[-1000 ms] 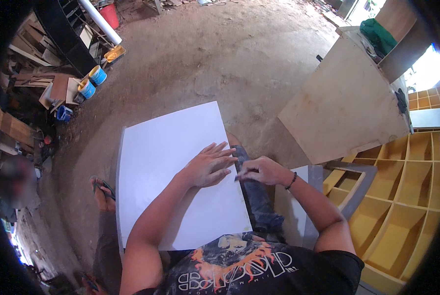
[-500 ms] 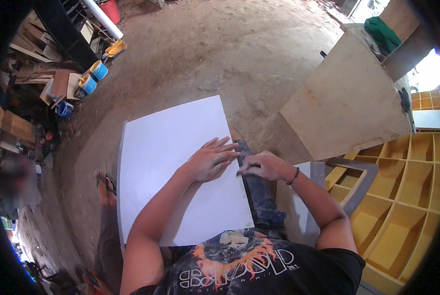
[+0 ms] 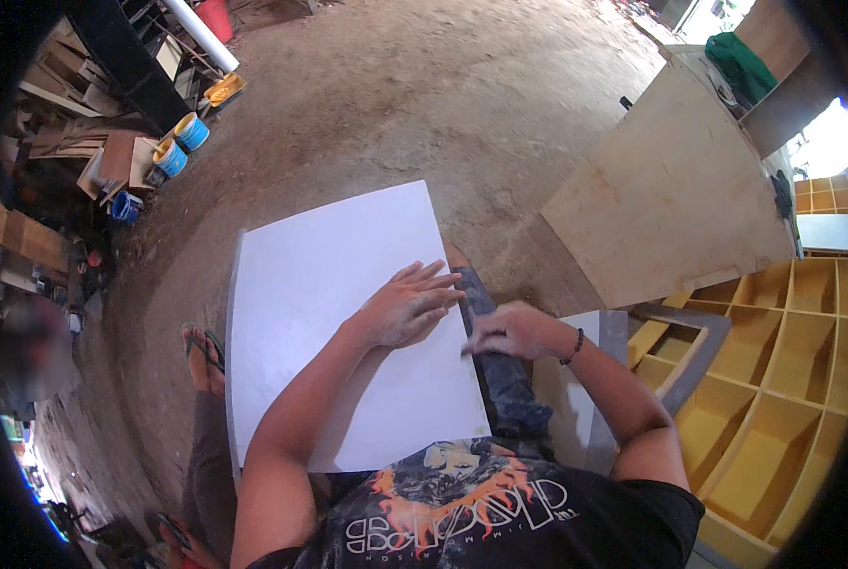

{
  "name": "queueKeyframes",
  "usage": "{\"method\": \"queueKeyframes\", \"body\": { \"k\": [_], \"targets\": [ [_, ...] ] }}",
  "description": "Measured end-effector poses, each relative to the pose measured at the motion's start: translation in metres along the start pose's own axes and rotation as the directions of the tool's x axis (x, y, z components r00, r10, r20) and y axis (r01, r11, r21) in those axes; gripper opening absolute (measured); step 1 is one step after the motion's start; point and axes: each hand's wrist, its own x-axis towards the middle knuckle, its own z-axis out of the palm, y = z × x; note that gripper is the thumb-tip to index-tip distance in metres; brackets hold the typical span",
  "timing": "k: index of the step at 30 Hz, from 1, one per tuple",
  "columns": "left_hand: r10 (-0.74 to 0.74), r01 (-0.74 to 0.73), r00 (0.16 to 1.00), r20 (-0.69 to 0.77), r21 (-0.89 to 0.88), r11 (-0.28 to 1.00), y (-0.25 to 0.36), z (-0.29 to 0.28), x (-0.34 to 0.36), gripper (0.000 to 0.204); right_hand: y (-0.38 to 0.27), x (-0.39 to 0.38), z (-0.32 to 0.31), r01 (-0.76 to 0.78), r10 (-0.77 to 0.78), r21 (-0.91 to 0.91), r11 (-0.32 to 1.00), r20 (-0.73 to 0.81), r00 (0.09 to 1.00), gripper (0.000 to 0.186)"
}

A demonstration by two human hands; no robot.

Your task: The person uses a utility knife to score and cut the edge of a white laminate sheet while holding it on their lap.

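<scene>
1. Movement noted: right hand [image 3: 519, 330] has shifted slightly toward the person's body along the right edge of the white board [image 3: 319, 266]; left hand [image 3: 407, 308] remains in nearly the same place.
2. Board position: across the person's lap, with the jeans [image 3: 514, 389] showing beyond its right edge.
3. Left fingers: released and spread, laid over the board, tips reaching its right edge.
4. Right fingers: bent and drawn together at that edge. Blur prevents telling whether they grasp anything; a dark spot shows at the tips.
5. Handling, in my judgement: keep the left palm flat and firm near the worked edge; use light, even strokes along it, sparing the corners.
6. Materials: board flat, four-sided and smooth-looking, with a thin greyish strip along its left edge. Jeans look worn, fingers dusty. Floor [image 3: 395, 104] appears to be rough, bare earth.
</scene>
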Motion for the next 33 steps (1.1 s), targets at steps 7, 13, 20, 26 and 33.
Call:
{"method": "queueKeyframes", "body": {
  "k": [7,13,20,26,33],
  "targets": [
    [-0.003,0.003,1.000,-0.005,0.016,1.000,0.001,0.000,0.000,0.042,-0.001,-0.005,0.002,-0.008,0.006,-0.056,0.998,-0.031,0.999,0.014],
    [0.003,-0.003,1.000,-0.016,0.021,1.000,-0.001,0.000,0.001,0.043,0.006,-0.007,0.010,-0.046,0.046,0.005,0.999,-0.157,0.987,0.018],
    [0.026,-0.026,0.999,-0.037,-0.004,1.000,-0.001,0.002,0.000,0.042,0.000,-0.010,0.013,-0.004,-0.001,-0.033,0.999,-0.146,0.989,0.016],
    [0.023,-0.023,0.999,-0.032,-0.001,1.000,0.003,-0.002,-0.001,0.041,0.004,-0.009,0.010,0.028,-0.025,0.024,0.999,-0.109,0.994,0.018],
    [0.018,-0.018,0.999,-0.030,-0.005,1.000,0.002,-0.001,-0.001,0.041,0.003,-0.013,0.015,0.050,-0.049,0.121,0.991,-0.010,0.999,0.016]
  ]
}}
